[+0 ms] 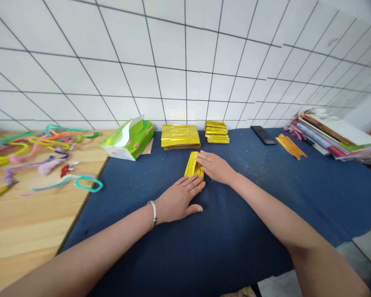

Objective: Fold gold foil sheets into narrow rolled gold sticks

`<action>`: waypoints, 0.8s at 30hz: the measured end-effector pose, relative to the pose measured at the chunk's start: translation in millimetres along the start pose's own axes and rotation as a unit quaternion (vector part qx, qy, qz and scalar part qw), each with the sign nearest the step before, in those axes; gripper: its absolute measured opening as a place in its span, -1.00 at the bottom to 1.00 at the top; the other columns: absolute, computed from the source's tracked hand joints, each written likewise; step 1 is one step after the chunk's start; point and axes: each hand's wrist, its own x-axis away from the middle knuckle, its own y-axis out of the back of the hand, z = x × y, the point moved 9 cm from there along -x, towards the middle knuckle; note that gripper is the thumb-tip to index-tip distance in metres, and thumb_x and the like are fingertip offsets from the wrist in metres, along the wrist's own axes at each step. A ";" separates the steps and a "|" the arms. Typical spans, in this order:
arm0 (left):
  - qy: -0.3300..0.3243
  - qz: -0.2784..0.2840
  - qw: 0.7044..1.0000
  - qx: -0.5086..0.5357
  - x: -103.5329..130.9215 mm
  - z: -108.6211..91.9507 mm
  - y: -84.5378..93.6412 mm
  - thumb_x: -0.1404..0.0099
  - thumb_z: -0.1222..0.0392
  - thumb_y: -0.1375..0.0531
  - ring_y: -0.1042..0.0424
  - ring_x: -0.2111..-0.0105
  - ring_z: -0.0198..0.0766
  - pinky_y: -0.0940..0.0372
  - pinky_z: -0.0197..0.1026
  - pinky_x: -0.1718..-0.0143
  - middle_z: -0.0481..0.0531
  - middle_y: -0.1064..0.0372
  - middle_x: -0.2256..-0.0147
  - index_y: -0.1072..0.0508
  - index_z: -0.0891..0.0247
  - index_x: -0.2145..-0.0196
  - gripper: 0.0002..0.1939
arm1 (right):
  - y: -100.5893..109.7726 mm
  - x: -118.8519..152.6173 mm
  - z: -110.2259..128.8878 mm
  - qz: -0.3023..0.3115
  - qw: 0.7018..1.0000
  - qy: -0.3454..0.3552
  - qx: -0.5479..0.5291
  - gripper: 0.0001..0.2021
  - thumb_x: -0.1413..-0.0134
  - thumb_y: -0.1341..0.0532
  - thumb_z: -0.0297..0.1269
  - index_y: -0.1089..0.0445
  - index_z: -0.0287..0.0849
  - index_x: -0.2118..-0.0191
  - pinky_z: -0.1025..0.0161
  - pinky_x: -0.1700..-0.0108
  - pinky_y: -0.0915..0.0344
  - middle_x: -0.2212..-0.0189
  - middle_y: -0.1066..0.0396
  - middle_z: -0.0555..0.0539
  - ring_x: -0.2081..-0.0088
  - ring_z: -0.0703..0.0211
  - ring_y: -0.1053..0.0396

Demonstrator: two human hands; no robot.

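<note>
A folded sheet of shiny gold paper (pixel 191 164) lies on the dark blue cloth in front of me, partly covered by both hands. My left hand (pixel 181 199) rests flat across its near end, fingers stretched out and thumb apart. From the right, my right hand (pixel 215 167) lies over the paper's right edge with its fingers extended; its fingertips touch the paper. Beyond my hands sits a stack of flat gold paper sheets (pixel 181 136). Right of that stack is a pile of narrow folded gold strips (pixel 217 133).
A green tissue box (pixel 132 138) stands at the back left. Tangled coloured pipe cleaners (pixel 49 161) lie on the wooden table (pixel 31 231). Toward the right are a black phone (pixel 262 135), thin golden strips (pixel 291 147) and stacked books (pixel 330 138). A white tiled wall (pixel 173 53) rises behind.
</note>
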 end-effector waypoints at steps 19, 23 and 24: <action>0.011 -0.081 0.988 0.132 4.1 59.5 25.7 -0.26 0.43 0.06 -0.27 -0.02 -0.21 -0.18 -0.09 -0.09 0.10 -0.28 0.00 -0.30 0.23 -0.02 -0.59 | -10.1 35.4 24.0 0.070 0.996 -0.014 -0.047 -0.55 -0.22 0.04 -0.33 -0.09 -0.19 -0.22 0.05 -0.25 -0.03 -0.24 -0.07 -0.13 -0.27 0.13 0.03; -0.022 -0.036 0.997 0.071 8.6 60.3 20.5 -0.24 0.43 0.03 -0.24 -0.09 -0.18 -0.12 -0.07 -0.15 0.07 -0.25 -0.10 -0.27 0.18 -0.11 -0.51 | -12.4 36.6 27.2 0.075 0.997 0.006 -0.007 -0.58 -0.25 0.05 -0.32 -0.11 -0.21 -0.20 0.03 -0.23 -0.06 -0.22 -0.09 -0.17 -0.27 0.10 0.04; -0.028 -0.034 0.996 0.076 9.7 60.2 21.4 -0.24 0.43 0.03 -0.24 -0.10 -0.20 -0.12 -0.10 -0.15 0.05 -0.26 -0.10 -0.28 0.18 -0.11 -0.50 | -12.1 37.0 29.4 0.075 0.997 0.015 0.006 -0.58 -0.25 0.05 -0.34 -0.12 -0.20 -0.20 0.02 -0.21 -0.08 -0.22 -0.10 -0.17 -0.26 0.09 0.03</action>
